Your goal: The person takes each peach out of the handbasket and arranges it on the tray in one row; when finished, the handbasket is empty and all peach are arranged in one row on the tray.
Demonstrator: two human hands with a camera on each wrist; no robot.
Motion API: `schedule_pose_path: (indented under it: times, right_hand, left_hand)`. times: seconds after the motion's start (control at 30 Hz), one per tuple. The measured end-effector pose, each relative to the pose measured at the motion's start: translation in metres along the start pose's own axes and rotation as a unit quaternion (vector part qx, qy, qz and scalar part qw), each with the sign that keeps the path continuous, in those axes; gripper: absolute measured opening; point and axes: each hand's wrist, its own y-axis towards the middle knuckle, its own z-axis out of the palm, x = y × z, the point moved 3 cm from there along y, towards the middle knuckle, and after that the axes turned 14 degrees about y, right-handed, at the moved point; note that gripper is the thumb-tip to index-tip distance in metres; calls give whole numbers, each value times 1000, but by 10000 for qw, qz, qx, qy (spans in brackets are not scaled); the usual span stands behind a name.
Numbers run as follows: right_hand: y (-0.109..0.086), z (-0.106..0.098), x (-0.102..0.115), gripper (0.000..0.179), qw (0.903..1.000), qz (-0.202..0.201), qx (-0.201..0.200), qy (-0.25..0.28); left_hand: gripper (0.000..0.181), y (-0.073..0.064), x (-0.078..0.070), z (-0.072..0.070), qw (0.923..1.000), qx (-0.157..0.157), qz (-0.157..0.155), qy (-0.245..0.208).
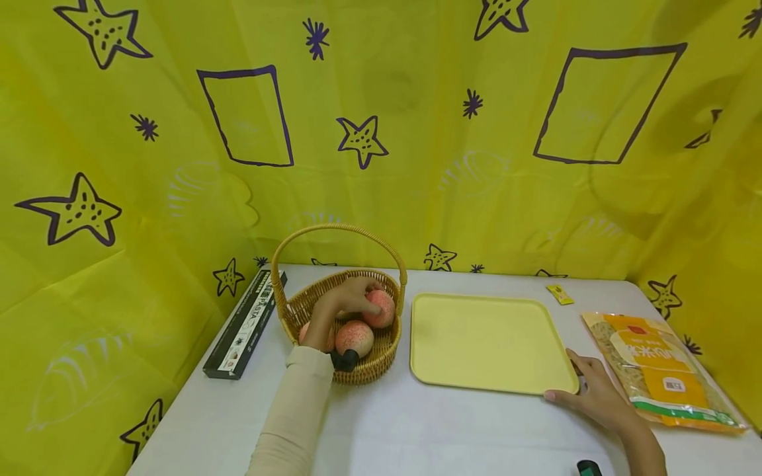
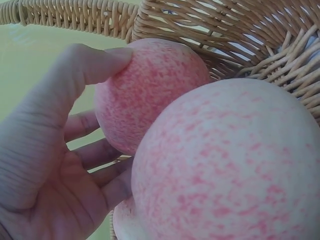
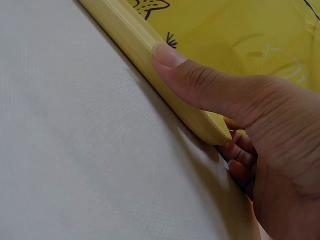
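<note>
A wicker basket [image 1: 303, 301] with a tall handle holds several pink-speckled peaches. My left hand [image 1: 351, 296] reaches into it and grips the upper right peach [image 1: 381, 309]. The left wrist view shows the thumb on top of that peach [image 2: 150, 85] and the fingers around its far side. A paler peach [image 2: 235, 170] fills the front of that view, and another peach [image 1: 355, 338] sits below my hand. My right hand [image 1: 598, 390] holds the near right corner of a yellow tray [image 1: 485, 344], thumb along its front side [image 3: 185, 112], fingers curled around the corner.
Left of the basket lies a black pasta box [image 1: 245, 327]. An orange bag of grain-like food [image 1: 661, 370] lies right of the tray, with a small yellow packet [image 1: 559, 294] behind. A yellow patterned curtain [image 1: 417, 198] encloses the white table [image 1: 428, 430].
</note>
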Motion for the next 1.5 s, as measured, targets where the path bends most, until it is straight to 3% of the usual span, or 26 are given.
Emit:
schedule_pose_path:
  times: [0.43,1.0,1.23,1.5]
  right_hand:
    - [-2,1,0,107,9998,-180,-88,-38]
    - [-2,1,0,108,9999,-145,-81,-35]
    - [-1,0,3,109,10000,-6,-29,-14]
    - [-1,0,3,108,9999,-64,-39,-97]
  left_hand:
    - [51,0,4,2,9992,-331,72,-228]
    - [48,-8,7,-2,9968,-394,-105,-691]
    - [51,-13,11,-8,9950,-697,-49,-713]
    - [55,-20,9,-11,9857,-692,-66,-1534]
